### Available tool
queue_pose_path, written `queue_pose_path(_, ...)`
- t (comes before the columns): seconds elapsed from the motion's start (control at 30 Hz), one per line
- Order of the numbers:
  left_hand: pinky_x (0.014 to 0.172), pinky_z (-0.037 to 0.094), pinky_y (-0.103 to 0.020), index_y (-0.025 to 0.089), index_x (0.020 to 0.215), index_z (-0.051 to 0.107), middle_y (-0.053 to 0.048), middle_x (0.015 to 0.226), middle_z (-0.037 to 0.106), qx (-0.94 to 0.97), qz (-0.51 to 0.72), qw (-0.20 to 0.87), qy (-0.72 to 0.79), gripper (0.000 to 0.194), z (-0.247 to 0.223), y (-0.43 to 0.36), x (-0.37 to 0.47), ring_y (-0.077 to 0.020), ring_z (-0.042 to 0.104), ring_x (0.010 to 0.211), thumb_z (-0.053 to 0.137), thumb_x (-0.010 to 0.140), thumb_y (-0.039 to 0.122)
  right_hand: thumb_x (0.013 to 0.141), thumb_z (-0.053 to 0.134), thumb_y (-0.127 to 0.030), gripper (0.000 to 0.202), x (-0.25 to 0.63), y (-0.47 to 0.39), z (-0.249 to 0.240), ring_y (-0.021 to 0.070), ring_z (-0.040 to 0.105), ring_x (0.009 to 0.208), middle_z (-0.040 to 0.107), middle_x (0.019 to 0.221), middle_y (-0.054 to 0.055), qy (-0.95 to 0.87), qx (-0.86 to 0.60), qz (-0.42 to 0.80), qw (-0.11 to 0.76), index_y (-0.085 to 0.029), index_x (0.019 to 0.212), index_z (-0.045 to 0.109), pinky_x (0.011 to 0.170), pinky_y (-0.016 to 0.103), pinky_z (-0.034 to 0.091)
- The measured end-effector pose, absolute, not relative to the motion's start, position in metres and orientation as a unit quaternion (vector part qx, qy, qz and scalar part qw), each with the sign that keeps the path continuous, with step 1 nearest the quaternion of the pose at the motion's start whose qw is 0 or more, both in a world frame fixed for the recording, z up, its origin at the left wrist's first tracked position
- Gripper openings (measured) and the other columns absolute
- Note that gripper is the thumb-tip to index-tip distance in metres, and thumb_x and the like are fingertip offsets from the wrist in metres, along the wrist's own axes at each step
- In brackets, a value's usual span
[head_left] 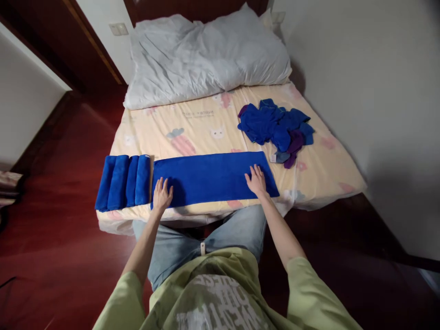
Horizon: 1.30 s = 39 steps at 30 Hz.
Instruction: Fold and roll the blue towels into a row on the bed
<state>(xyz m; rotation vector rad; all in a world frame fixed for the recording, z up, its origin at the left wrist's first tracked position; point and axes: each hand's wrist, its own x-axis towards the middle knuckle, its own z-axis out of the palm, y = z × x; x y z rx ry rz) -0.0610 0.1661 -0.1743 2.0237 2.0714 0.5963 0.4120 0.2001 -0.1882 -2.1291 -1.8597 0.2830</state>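
Observation:
A blue towel (209,178) lies spread flat, long side across, near the front edge of the bed. My left hand (162,195) rests at its left end with the fingers apart, holding nothing. Toward the right end my right hand (256,180) lies on the cloth, fingers spread and also holding nothing. Just left of the towel, several rolled or folded blue towels (118,182) sit side by side. Behind the towel's right end is a loose heap of crumpled blue and purple cloths (271,126).
The bed (144,130) has a cream sheet printed with rabbits and carrots. A large pale pillow (209,57) lies at its head. A wall (371,91) runs along the right, and dark red floor (58,183) shows at the left.

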Motion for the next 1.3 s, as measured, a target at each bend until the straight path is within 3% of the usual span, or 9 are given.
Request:
queue_pose_path(0.2,0.126,0.019,-0.059,0.0,0.152,0.04,-0.027,0.165,0.027,0.652,0.151,0.129,0.732,0.071,-0.199,0.266,-0.082,-0.039,0.017,0.157,0.044,0.096,0.044,0.104,0.035,-0.04,0.063,0.411,0.272,-0.215,0.0324,0.023,0.156,0.028,0.166,0.022,-0.608,-0.778,0.104,0.116,-0.004,0.155,0.04,0.126,0.054,0.017)
queue_pose_path(0.5,0.13,0.006,-0.05,0.003,0.162,0.022,-0.019,0.171,0.013,0.638,0.17,0.126,0.741,0.082,-0.225,0.312,-0.105,-0.032,0.009,0.159,0.036,0.1,0.055,0.106,0.018,-0.046,0.068,0.467,0.326,-0.247,0.0285,0.017,0.158,0.025,0.168,0.019,-0.567,-0.819,0.021,0.082,-0.008,0.162,0.026,0.125,0.06,0.017)
queue_pose_path(0.73,0.13,0.007,-0.052,0.004,0.161,0.023,-0.017,0.171,0.014,0.645,0.175,0.135,0.732,0.081,-0.225,0.315,-0.105,-0.0327,0.008,0.159,0.038,0.1,0.054,0.105,0.015,-0.045,0.069,0.469,0.325,-0.246,0.0285,0.012,0.159,0.019,0.17,0.019,-0.567,-0.821,0.046,0.051,-0.008,0.163,0.022,0.125,0.062,0.014)
queue_pose_path(0.87,0.129,0.008,-0.056,0.003,0.159,0.026,-0.019,0.171,0.013,0.627,0.186,0.14,0.743,0.082,-0.2,0.304,-0.092,-0.0361,0.005,0.159,0.049,0.096,0.049,0.104,0.027,-0.041,0.065,0.467,0.332,-0.223,0.0341,0.016,0.157,0.024,0.167,0.023,-0.584,-0.808,0.071,0.036,-0.005,0.159,0.028,0.123,0.067,0.014)
queue_pose_path(0.97,0.128,0.02,-0.052,0.011,0.15,0.043,-0.017,0.165,0.03,0.598,0.26,0.147,0.744,0.064,-0.175,0.24,-0.043,-0.0334,0.023,0.155,0.052,0.096,0.044,0.102,0.038,-0.033,0.057,0.449,0.344,-0.2,0.0362,0.027,0.151,0.037,0.16,0.023,-0.649,-0.753,0.072,0.083,-0.006,0.152,0.042,0.122,0.065,0.021)
queue_pose_path(1.03,0.118,0.039,-0.047,0.017,0.13,0.06,-0.016,0.142,0.057,0.55,0.319,0.232,0.736,0.045,-0.167,0.17,0.007,-0.0306,0.051,0.137,0.052,0.096,0.045,0.101,0.04,-0.029,0.05,0.426,0.358,-0.187,0.0343,0.038,0.144,0.05,0.149,0.02,-0.703,-0.694,0.102,0.117,-0.009,0.146,0.051,0.121,0.059,0.029)
queue_pose_path(1.1,0.101,0.053,-0.041,0.022,0.105,0.068,-0.012,0.11,0.071,0.465,0.355,0.389,0.712,0.033,-0.168,0.094,0.06,-0.0266,0.068,0.108,0.058,0.093,0.051,0.102,0.04,-0.028,0.045,0.398,0.376,-0.18,0.0315,0.046,0.137,0.059,0.138,0.019,-0.745,-0.635,0.157,0.129,-0.009,0.139,0.058,0.12,0.052,0.034)
queue_pose_path(1.2,0.082,0.059,-0.036,0.026,0.101,0.07,-0.007,0.082,0.071,0.293,0.36,0.631,0.621,0.038,-0.18,0.014,0.121,-0.0223,0.071,0.079,0.076,0.081,0.057,0.103,0.046,-0.029,0.038,0.354,0.402,-0.18,0.0282,0.054,0.127,0.065,0.128,0.016,-0.772,-0.582,0.231,0.111,-0.01,0.129,0.066,0.115,0.045,0.04)
queue_pose_path(1.3,0.083,0.059,-0.036,0.025,0.11,0.071,-0.006,0.084,0.073,0.209,0.354,0.71,0.571,0.047,-0.19,0.004,0.141,-0.0207,0.072,0.076,0.083,0.076,0.055,0.101,0.052,-0.031,0.03,0.317,0.42,-0.186,0.0246,0.059,0.116,0.069,0.119,0.013,-0.779,-0.563,0.263,0.088,-0.012,0.116,0.072,0.109,0.039,0.044)
